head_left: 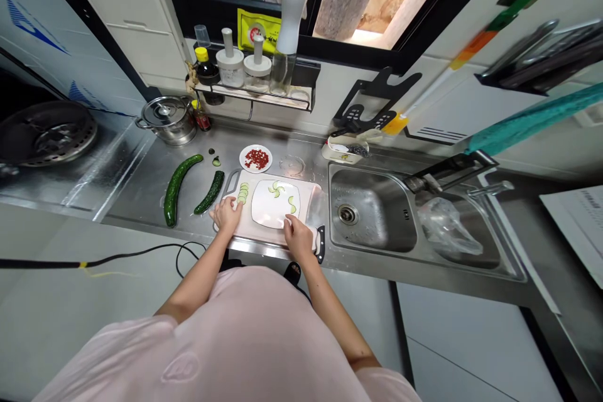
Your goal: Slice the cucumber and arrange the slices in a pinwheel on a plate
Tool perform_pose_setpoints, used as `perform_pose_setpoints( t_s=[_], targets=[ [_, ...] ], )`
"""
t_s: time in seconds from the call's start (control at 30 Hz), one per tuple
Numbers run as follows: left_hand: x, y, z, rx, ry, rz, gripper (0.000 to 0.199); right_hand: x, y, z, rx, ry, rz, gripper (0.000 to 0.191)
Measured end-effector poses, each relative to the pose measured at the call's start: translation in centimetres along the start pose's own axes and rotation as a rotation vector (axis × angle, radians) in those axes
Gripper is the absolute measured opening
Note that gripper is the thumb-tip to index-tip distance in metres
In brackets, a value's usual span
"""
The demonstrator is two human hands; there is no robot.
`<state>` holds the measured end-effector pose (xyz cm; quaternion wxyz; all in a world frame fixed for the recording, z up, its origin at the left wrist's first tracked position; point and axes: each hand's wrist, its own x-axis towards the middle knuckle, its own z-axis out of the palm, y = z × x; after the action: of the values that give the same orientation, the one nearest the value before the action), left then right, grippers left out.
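Note:
A white square plate [268, 204] sits on a pale cutting board [245, 229], with curved arrangements of cucumber slices [277, 189] at its top and right side. My left hand [227, 216] rests at the board's left side, fingers spread and tips by a row of cucumber slices [243, 192]. At the plate's lower right rim is my right hand [299, 237], thumb and fingertips drawn together; anything between them is too small to make out. A knife [321, 245] with a black riveted handle lies at the board's right edge, partly hidden by that hand.
Two whole cucumbers [178, 191] and cut ends [216, 161] lie left of the board. Behind it stands a white dish of chopped red pieces [256, 158]. A double sink [372, 245] is at right, a steel pot [168, 119] at back left, a condiment shelf [254, 95] above.

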<state>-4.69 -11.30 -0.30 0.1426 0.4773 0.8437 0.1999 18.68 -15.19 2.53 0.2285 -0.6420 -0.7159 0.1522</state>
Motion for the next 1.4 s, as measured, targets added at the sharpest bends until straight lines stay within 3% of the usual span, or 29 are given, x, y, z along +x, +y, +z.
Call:
perform_pose_setpoints(
  t_s=[0.53, 0.87, 1.17, 1.4],
  targets=[
    [0.4, 0.2, 0.5, 0.014, 0.016, -0.004, 0.019, 0.0, 0.1, 0.2, 0.005, -0.026, 0.018, 0.035],
    [0.4, 0.3, 0.8, -0.089, 0.037, -0.005, 0.012, -0.3, 0.4, 0.3, 0.008, -0.038, 0.029, 0.034],
    [1.5, 0.3, 0.2, -0.482, 0.0, -0.135, 0.022, -0.3, 0.2, 0.2, 0.016, -0.027, 0.027, 0.034],
    [1.6, 2.2, -0.8, -1.052, -0.044, -0.104, 0.029, -0.2, 0.0, 0.1, 0.035, -0.026, 0.028, 0.035]
  ],
)
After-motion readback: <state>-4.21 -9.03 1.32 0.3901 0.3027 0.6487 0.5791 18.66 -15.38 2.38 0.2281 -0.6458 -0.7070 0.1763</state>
